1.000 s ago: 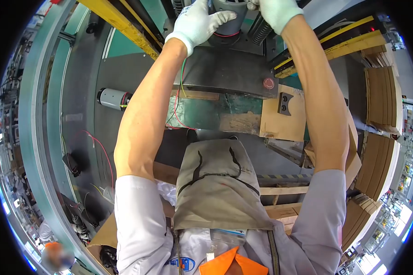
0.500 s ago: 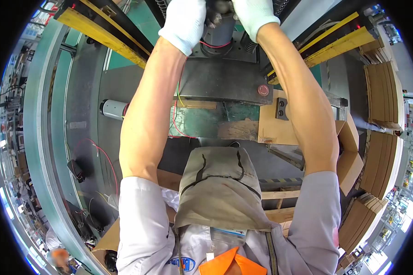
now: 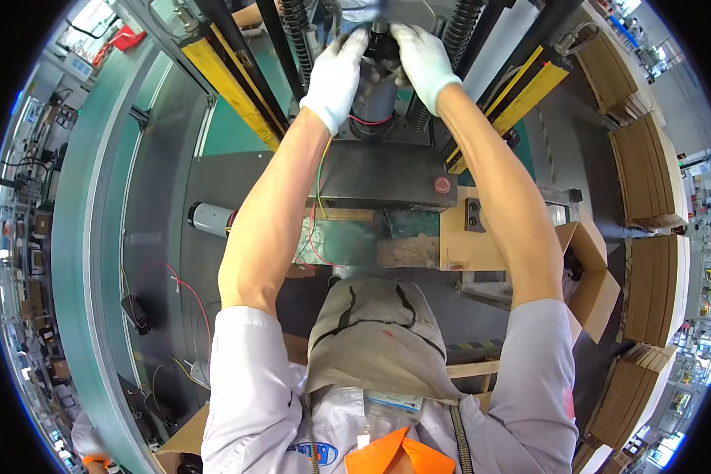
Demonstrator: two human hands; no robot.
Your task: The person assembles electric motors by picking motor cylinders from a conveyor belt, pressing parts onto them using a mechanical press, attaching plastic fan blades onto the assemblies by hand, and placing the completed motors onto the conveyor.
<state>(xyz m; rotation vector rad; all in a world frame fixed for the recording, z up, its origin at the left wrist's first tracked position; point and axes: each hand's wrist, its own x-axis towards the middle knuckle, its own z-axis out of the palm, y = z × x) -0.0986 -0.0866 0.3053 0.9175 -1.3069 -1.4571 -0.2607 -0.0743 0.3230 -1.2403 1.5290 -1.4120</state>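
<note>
My left hand [image 3: 338, 77], in a white glove, curls around the left side of a dark round part [image 3: 381, 46] at the top of a grey cylinder [image 3: 375, 103]. From the right, my right hand [image 3: 426, 65], also gloved, grips the same part. The fingertips of both hands are partly hidden behind it. Upright between the coil springs of a press stands the cylinder, on a dark base plate [image 3: 407, 130]. Red and yellow-green wires [image 3: 321, 182] run from its foot over the front of the machine.
Yellow-edged bars [image 3: 233, 87] flank the press on both sides. A red button [image 3: 442, 185] sits on the machine's front right. At left lies a white-grey cylinder [image 3: 212, 220]. An open carton [image 3: 596, 276] and stacked flat cardboard [image 3: 648, 174] stand at right.
The view has tilted upward, so the hands and press sit lower in the picture and the dark part shows more. Both hands remain around the top of the cylinder.
</note>
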